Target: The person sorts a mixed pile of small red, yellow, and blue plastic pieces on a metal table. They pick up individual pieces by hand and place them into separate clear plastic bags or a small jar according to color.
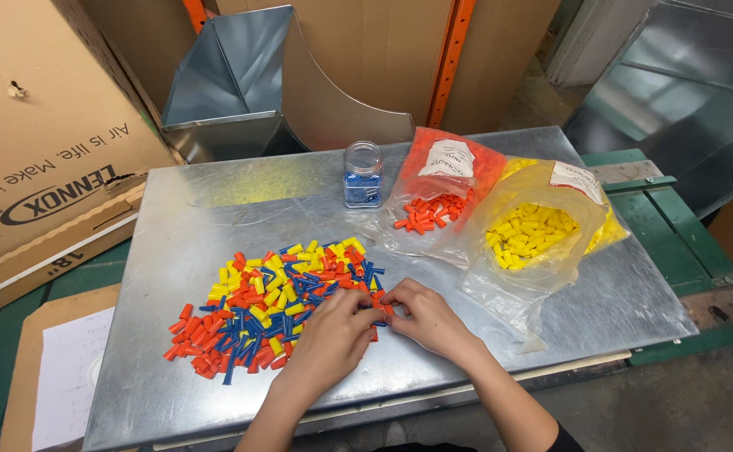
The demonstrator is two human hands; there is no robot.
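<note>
A mixed pile of small orange, yellow and blue plastic wire caps (270, 301) lies on a grey sheet-metal top (182, 226). My left hand (333, 335) rests on the pile's right edge, fingers curled over some caps. My right hand (425, 316) meets it fingertip to fingertip and pinches orange caps (381, 311) at the pile's edge. Behind them stand a clear jar of blue caps (362, 174), an open clear bag of orange caps (433, 201) and an open bag of yellow caps (534, 230).
A bent sheet-metal duct piece (249, 84) stands at the back left. Cardboard boxes (40, 142) lean at the left, a sheet of paper on cardboard (65, 377) lies lower left. A green frame (676, 243) and more sheet metal (684, 100) are on the right.
</note>
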